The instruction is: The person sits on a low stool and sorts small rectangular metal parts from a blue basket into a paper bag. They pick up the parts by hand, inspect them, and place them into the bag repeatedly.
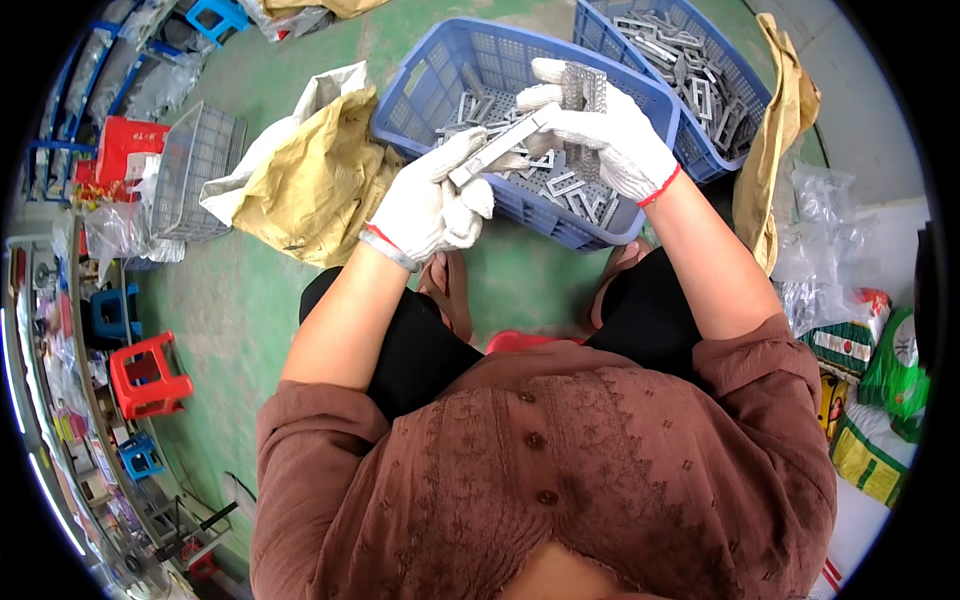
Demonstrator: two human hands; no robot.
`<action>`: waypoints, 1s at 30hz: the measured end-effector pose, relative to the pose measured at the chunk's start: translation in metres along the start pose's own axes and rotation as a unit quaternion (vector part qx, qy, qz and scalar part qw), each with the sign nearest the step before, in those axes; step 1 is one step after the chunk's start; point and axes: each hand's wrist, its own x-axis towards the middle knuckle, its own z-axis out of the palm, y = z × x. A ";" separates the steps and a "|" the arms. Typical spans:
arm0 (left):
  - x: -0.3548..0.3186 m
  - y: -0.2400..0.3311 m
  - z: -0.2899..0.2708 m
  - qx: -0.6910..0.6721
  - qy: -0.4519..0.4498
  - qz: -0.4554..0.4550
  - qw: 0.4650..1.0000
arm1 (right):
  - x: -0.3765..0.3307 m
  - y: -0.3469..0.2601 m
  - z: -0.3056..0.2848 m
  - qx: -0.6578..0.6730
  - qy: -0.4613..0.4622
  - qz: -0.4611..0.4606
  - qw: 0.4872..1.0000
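L hand fingers clamp flat metal strip, R hand pinches perforated plate above fingertips; keep grip firm over blue basket.

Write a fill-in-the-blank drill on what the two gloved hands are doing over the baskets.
1. Both hands wear knitted gloves of the colour ____.
2. The right hand holds up a perforated metal piece, while the left hand grips a flat metal ____.
3. The basket under the hands is made of ____ plastic.
4. To the left of that basket lies a crumpled sack of a ____ colour.

Missing words: white; strip; blue; yellow
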 end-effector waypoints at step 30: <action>-0.002 0.008 0.011 0.104 0.075 0.013 0.992 | -0.007 0.007 0.013 -0.047 0.041 -0.005 0.998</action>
